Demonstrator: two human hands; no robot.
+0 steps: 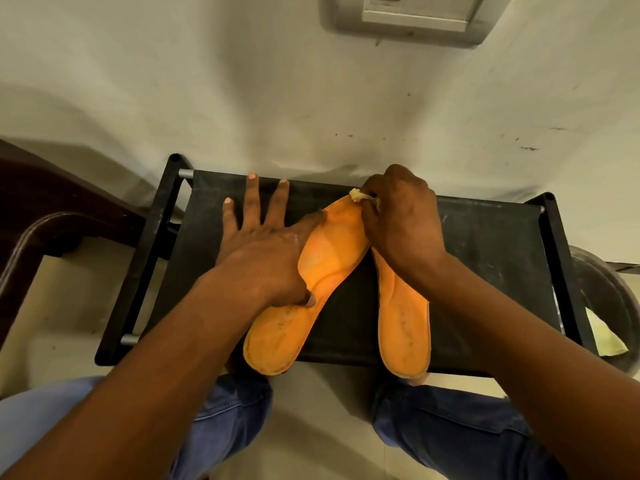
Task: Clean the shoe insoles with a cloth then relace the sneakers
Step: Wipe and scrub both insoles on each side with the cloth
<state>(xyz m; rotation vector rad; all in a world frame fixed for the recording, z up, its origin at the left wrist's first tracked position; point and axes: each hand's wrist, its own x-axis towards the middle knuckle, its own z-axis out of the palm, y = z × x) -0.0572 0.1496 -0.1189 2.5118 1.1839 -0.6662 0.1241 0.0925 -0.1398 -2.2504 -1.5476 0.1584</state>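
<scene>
**Insole cleaning at the stool: 2 insoles, 1 cloth, 2 hands**

Head view (1 of 1).

Item 1. Left insole point(304, 289): orange, lying flat on the black stool top point(491, 265). Long axis runs from the heel at the near edge, overhanging slightly, up and to the right to the toe at the far side. Faint dark marks show near the heel.

Item 2. Right insole point(403, 327): orange, just beside the first, long axis nearly straight away from the person. Its toe end is hidden under the right wrist; whether the 2 toes touch cannot be told.

Item 3. Cloth point(362, 196): pale yellow, bunched, only a small part showing at the toe tip of the left insole.

Item 4. Left hand point(263, 251): spread flat, fingers straight, gripping nothing. The thumb presses the mid-section of the left insole, the forefinger lies along its upper edge, the other fingers rest on the stool top.

Item 5. Right hand point(401, 223): fingers curled around the cloth, set at the toe end of the left insole.

Judgement: wiping is under way and relacing has not begun. The unwiped length lies toward the person from the right hand, so a stroke would follow the long axis down and left toward the heel. The left hand is nearer the heel and pins it.

Other: a bucket point(609, 306) at the right, blue jeans point(450, 427) below.
</scene>
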